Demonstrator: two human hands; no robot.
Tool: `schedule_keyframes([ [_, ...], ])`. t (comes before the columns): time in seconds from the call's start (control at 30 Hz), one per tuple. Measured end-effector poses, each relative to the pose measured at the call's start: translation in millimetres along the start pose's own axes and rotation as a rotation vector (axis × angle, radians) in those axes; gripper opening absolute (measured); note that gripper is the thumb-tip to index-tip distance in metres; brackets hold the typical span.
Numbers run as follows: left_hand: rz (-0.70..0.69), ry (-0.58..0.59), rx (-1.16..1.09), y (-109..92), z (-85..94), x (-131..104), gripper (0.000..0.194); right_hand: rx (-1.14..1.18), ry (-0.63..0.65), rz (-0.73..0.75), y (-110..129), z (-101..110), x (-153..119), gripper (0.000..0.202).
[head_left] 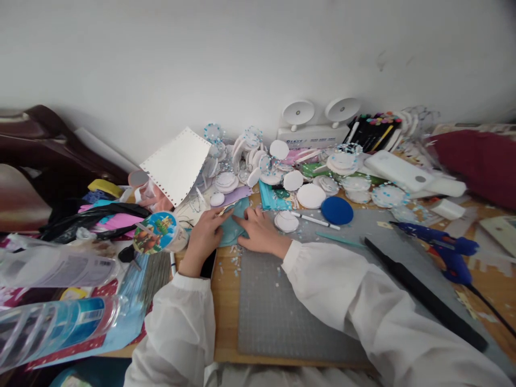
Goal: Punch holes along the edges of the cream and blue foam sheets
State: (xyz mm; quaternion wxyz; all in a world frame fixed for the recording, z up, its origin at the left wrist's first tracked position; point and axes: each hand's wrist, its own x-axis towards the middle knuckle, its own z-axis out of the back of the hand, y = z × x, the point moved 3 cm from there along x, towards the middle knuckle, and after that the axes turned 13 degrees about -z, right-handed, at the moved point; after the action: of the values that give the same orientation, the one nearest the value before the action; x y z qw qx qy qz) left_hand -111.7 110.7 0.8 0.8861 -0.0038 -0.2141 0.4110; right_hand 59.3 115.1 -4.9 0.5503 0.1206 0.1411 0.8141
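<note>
We seem to be steadying the teal sheet (231,230), between ten and eleven o'clock from the mat's (282,306) centre. Our right grip (260,231) is spread on it; our left grip (203,235) touches it, its pinch unclear. Shifting it would call for light, even fingertip pressure.

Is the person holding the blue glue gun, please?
No, the blue glue gun lies apart from the left hand and right hand.

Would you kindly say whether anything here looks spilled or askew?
Pale bits lie scattered on the wood beside the grey mat, as if spilled; at left, a blue-labelled bottle lies on its side, not upright.
</note>
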Motion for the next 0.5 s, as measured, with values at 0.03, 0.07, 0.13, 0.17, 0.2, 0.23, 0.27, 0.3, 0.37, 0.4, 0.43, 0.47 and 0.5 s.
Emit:
schedule_keyframes([
  [0.03,0.002,-0.002,0.002,0.3,0.0,0.2,0.063,0.005,0.000,-0.003,-0.7,-0.1,0.0,0.061],
  [0.07,0.004,-0.005,0.003,0.4,0.2,0.4,0.062,0.012,0.001,-0.005,-1.5,-0.2,0.0,0.060],
  [0.13,0.007,-0.009,0.004,-0.2,1.1,0.8,0.062,0.030,0.001,-0.011,-3.0,-0.6,0.3,0.058],
  [0.17,0.006,-0.008,0.003,-0.9,1.8,0.9,0.062,0.042,0.002,-0.013,-3.6,-0.9,0.7,0.057],
  [0.2,0.003,-0.004,-0.001,-1.7,2.4,1.0,0.063,0.055,0.003,-0.015,-3.9,-1.2,1.3,0.056],
  [0.23,-0.002,0.001,-0.006,-2.6,3.0,1.1,0.065,0.070,0.004,-0.017,-4.2,-1.6,1.9,0.055],
  [0.27,-0.010,0.008,-0.012,-3.5,3.5,1.2,0.068,0.087,0.005,-0.020,-4.4,-2.0,2.5,0.055],
  [0.3,-0.017,0.015,-0.017,-4.2,3.9,1.3,0.071,0.108,0.005,-0.022,-4.5,-2.4,3.0,0.055],
  [0.37,-0.029,0.024,-0.024,-4.9,4.2,1.3,0.076,0.159,0.003,-0.027,-4.9,-2.6,3.5,0.055],
  [0.4,-0.032,0.026,-0.024,-4.9,4.2,1.4,0.077,0.191,0.001,-0.029,-5.1,-2.6,3.5,0.055],
  [0.43,-0.032,0.025,-0.022,-4.7,4.1,1.4,0.076,0.228,-0.001,-0.032,-5.4,-2.5,3.4,0.055],
  [0.47,-0.030,0.022,-0.019,-4.4,4.0,1.5,0.075,0.269,-0.004,-0.035,-5.8,-2.3,3.4,0.055],
  [0.5,-0.025,0.017,-0.014,-4.1,4.0,1.6,0.073,0.316,-0.010,-0.041,-6.2,-2.1,3.8,0.055],
])
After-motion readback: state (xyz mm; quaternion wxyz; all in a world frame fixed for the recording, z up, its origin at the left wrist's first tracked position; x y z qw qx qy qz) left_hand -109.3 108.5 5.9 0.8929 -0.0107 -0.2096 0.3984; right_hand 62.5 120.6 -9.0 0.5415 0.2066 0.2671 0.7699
